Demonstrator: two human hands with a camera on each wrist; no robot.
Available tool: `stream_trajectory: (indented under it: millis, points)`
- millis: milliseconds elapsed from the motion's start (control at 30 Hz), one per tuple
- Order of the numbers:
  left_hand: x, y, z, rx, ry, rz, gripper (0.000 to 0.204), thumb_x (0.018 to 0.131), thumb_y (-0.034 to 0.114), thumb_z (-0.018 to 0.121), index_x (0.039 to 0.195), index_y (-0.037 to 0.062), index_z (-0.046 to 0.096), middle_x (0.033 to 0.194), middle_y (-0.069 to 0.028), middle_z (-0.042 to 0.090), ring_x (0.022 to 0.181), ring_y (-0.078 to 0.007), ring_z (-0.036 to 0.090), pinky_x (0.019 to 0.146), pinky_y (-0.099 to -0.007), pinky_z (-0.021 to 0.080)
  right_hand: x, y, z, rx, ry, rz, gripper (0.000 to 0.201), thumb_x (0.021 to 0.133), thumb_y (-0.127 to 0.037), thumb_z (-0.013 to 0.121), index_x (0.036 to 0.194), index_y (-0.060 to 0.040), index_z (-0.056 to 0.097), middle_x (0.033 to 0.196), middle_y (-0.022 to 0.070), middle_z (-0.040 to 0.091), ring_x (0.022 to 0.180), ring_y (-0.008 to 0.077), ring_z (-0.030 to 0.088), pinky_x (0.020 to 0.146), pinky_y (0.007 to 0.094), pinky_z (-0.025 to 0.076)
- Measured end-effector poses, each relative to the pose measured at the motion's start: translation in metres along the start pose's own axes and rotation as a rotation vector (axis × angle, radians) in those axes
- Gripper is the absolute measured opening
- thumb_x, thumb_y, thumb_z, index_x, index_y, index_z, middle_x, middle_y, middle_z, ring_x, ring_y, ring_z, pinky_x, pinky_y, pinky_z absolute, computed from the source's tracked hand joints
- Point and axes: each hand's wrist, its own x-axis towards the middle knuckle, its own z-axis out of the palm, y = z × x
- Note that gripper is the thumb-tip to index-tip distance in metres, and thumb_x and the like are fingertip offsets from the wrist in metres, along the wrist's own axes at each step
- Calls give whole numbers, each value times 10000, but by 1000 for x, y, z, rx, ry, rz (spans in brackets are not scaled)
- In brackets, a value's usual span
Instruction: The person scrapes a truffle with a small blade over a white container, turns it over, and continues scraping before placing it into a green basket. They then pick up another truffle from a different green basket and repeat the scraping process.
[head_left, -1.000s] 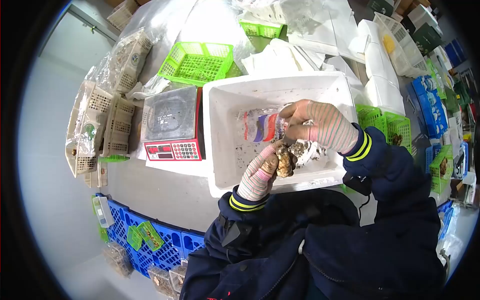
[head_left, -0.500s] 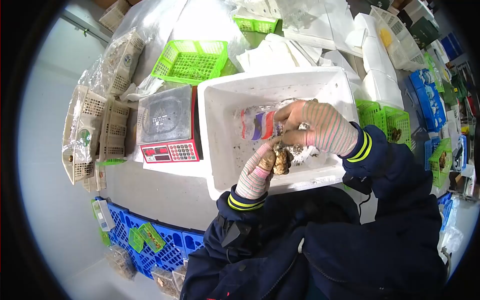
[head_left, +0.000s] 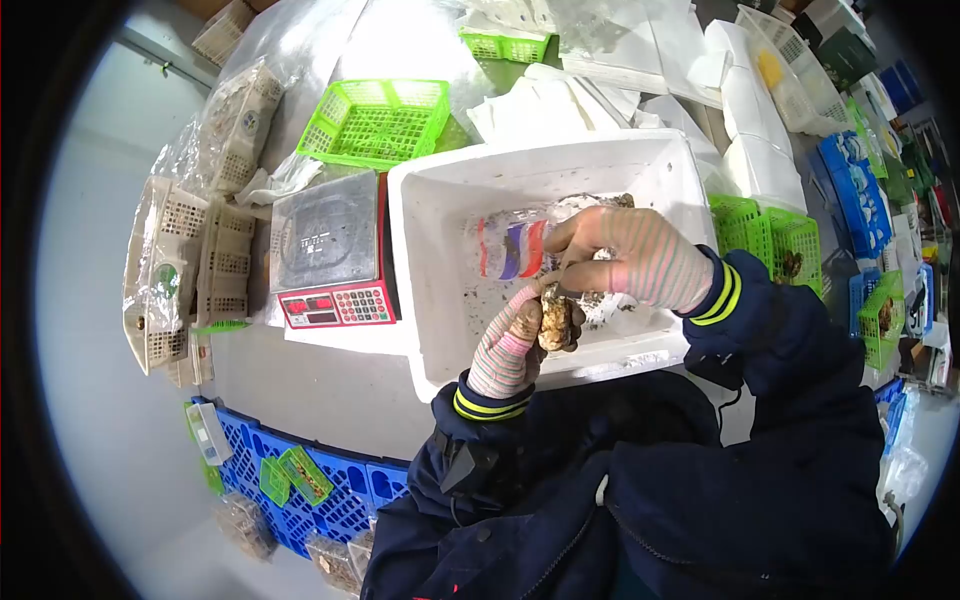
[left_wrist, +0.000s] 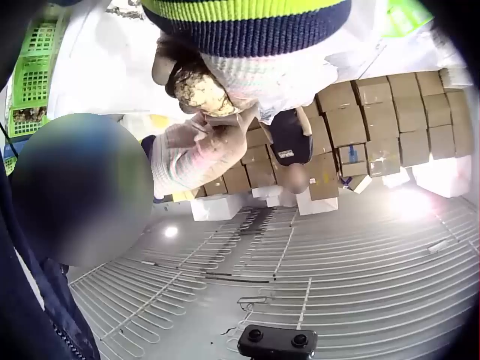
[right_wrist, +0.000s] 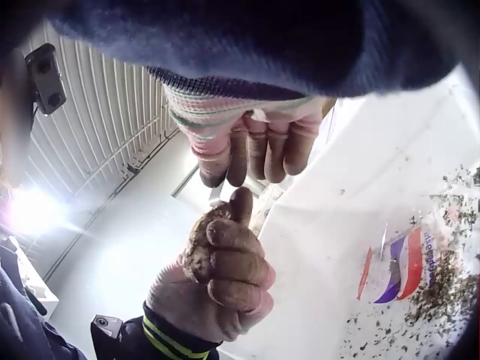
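My gloved left hand [head_left: 508, 345] grips a knobbly cream-and-brown mushroom [head_left: 556, 322] over the near side of a white foam box [head_left: 435, 300]. In the right wrist view its bare fingertips [right_wrist: 234, 264] wrap round the mushroom, with the thumb near the top. Just above, my gloved right hand [head_left: 640, 258] has its thumb and fingers together on a small pale blade-like piece [right_wrist: 218, 196], which points at the mushroom's upper end. Most of that piece is hidden by the fingers. Dark crumbs and a printed red-and-blue mark [head_left: 520, 250] show on the box floor.
Left of the box stands a red scale [head_left: 335, 245], with a green basket [head_left: 378, 120] behind it. Beige crates [head_left: 165, 270] line the far left, and green baskets [head_left: 795, 250] stand at right. Another person [left_wrist: 291, 142] is near stacked cartons [left_wrist: 375, 112].
Both hands stay together over the box, with the mushroom turned slightly in the left hand. The surroundings slide a little left in the head view.
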Motion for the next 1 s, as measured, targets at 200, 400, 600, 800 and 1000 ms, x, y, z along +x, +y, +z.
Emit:
stream_trajectory:
  millis: [200,400,600,800,1000]
  points:
    - [2,2,6,39,16,20,625,894,429,608,1318,-6,462,1032,-108,619,907,-181,594,784,-317,485,2,-8,-9,129,-12,261,216,748,-200,742,845,-19,674,1080,126,654,927,211,633,824,316,488]
    - [4,6,14,281,70,92,533,875,238,685,1305,-6,486,986,-15,572,863,-107,516,795,-259,432,-3,6,-11,195,38,301,183,753,-156,748,803,-8,653,1103,155,633,994,206,614,867,326,472]
    - [2,7,14,358,91,76,439,894,65,631,1307,14,489,1058,-13,574,953,-106,535,883,-251,426,-4,-3,-16,117,-43,249,176,732,-145,753,817,-16,668,1090,137,639,984,212,618,867,326,474]
    - [4,8,18,359,143,74,441,864,32,652,1279,10,508,1057,-20,579,982,-115,542,892,-255,432,-2,-2,-14,12,-74,212,167,712,-140,758,816,-31,686,1085,135,639,1011,229,610,886,336,470]
    - [4,8,20,356,191,47,480,802,31,725,1243,1,539,1104,-47,552,992,-145,557,893,-279,450,-8,4,-10,-57,2,63,202,715,-198,752,813,-33,688,1064,130,656,978,237,626,855,327,481]
